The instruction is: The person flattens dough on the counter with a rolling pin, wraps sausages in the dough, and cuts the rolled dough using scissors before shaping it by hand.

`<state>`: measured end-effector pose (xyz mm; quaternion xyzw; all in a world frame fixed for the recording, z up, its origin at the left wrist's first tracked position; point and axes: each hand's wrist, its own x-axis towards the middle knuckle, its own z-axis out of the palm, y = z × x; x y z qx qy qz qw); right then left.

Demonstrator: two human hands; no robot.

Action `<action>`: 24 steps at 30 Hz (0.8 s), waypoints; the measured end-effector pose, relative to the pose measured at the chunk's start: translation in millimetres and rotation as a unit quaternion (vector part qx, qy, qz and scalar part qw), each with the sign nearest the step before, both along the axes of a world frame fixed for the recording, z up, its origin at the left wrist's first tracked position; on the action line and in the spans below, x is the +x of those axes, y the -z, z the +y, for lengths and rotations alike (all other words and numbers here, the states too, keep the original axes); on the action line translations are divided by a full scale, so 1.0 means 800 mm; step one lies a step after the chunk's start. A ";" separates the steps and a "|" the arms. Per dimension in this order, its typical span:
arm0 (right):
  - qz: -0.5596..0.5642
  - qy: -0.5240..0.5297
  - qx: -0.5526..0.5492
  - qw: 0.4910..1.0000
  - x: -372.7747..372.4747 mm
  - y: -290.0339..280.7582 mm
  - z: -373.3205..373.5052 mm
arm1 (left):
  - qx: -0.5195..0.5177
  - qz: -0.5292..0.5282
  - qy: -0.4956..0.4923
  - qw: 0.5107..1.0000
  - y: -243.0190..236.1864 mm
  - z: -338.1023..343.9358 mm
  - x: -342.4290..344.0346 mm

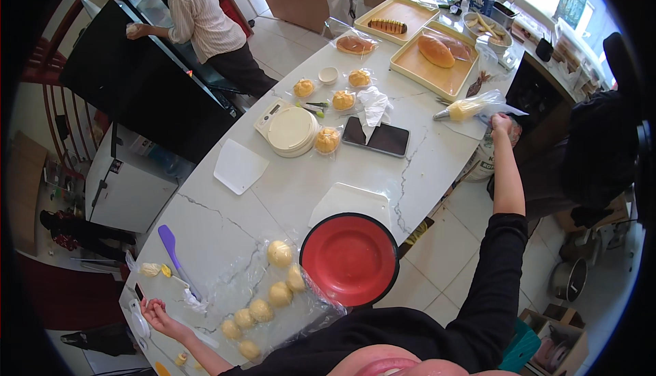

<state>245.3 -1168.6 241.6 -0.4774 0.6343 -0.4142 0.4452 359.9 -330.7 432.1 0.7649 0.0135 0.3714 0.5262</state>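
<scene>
My right hand (pixel 500 123) grips the end of a piping bag (pixel 471 107) of pale yellow filling, its metal tip pointing left at the table's far right side. My left hand (pixel 157 314) is at the left edge with loosely curled, separated fingers and nothing visible in it, beside a small dark object (pixel 140 292) and a purple spatula (pixel 169 247). Several dough balls (pixel 280 294) lie on a plastic sheet near me, beside a red dish (pixel 345 260). Bagged pastries (pixel 342 100), a white scale (pixel 287 130), a phone (pixel 376 143) and white scrapers (pixel 239 167) lie farther up.
The marble table (pixel 191 205) holds trays (pixel 454 89) with loaves at the back. A crowded counter (pixel 526 34) runs along the window. A co-worker (pixel 205 20) stands at a black fridge (pixel 109 68); another person (pixel 82 239) is at left, and a dark-clothed figure or object (pixel 594 150) at right.
</scene>
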 end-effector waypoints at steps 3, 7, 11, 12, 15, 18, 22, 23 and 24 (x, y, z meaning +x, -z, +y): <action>-0.042 0.002 -0.001 0.999 -0.003 -0.034 0.003 | -0.022 -0.008 0.008 1.000 0.004 0.015 0.000; 0.009 -0.034 -0.264 0.964 0.030 -0.114 0.070 | -0.024 -0.055 -0.029 0.998 -0.006 0.035 -0.015; 0.151 -0.083 -0.539 0.824 0.037 -0.242 0.164 | -0.050 -0.101 -0.098 0.989 -0.006 0.066 -0.026; 0.158 -0.064 -0.576 0.800 0.033 -0.268 0.182 | -0.059 -0.099 -0.108 0.988 -0.005 0.079 -0.029; 0.043 -0.098 -0.580 0.808 0.041 -0.336 0.277 | -0.064 -0.105 -0.133 0.984 -0.005 0.131 -0.051; -0.095 -0.177 -0.576 0.793 0.039 -0.377 0.376 | -0.051 -0.127 -0.136 0.981 -0.003 0.183 -0.068; -0.288 -0.453 -0.446 0.717 0.037 -0.415 0.594 | -0.027 -0.145 -0.050 0.988 0.019 0.251 -0.081; -0.329 -0.550 -0.368 0.674 0.038 -0.415 0.652 | -0.039 -0.130 0.013 0.991 0.030 0.255 -0.078; -0.331 -0.594 -0.320 0.660 0.037 -0.411 0.714 | -0.123 -0.080 0.125 0.981 0.028 0.244 -0.083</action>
